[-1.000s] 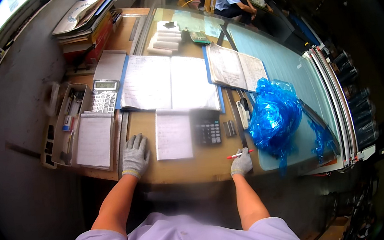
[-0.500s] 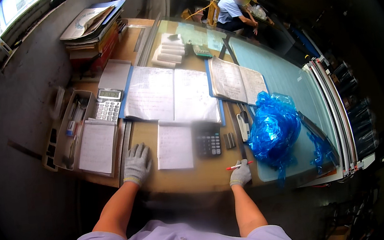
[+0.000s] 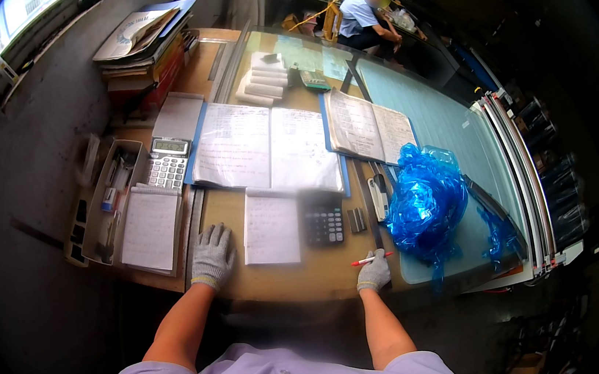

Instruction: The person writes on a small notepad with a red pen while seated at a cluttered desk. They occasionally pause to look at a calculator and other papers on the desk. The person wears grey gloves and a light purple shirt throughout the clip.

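Observation:
My left hand, in a grey knit glove, lies flat on the table near its front edge with the fingers spread. Gloved the same way, my right hand is closed around a red and white pen close to the front edge. Between the hands lie a handwritten notepad and a black calculator. Beyond them a large ledger is spread open in a blue cover. Right of it sits a second open ledger. A stapler is just beyond my right hand.
A crumpled heap of blue plastic film covers part of the glass sheet on the right. At left are a stationery tray, a silver calculator and another notepad. A seated person is at the far side.
Almost nothing differs. The whole view shifts very slightly, and both hands keep their places, the right still holding the pen.

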